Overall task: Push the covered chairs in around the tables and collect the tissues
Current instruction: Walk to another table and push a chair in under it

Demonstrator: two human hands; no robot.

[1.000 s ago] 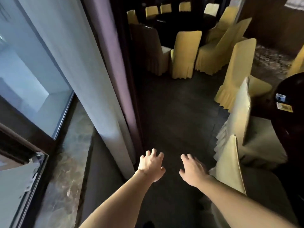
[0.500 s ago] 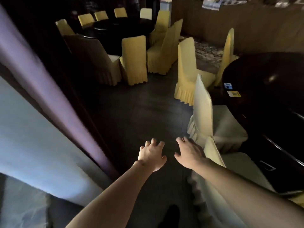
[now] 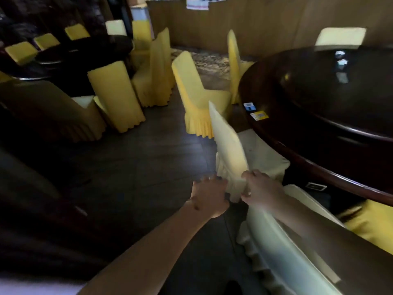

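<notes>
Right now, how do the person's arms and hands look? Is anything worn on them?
Both forearms are bare as far as the picture shows them: no sleeve, glove, watch or bracelet can be seen. The left hand has a small dark mark near the wrist; I cannot tell what it is. The right hand and its forearm are blurred, and nothing worn shows there.

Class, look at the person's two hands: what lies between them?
In the head view, the cream backrest of the covered chair lies between the left hand and right hand; both grip its near edge.
</notes>
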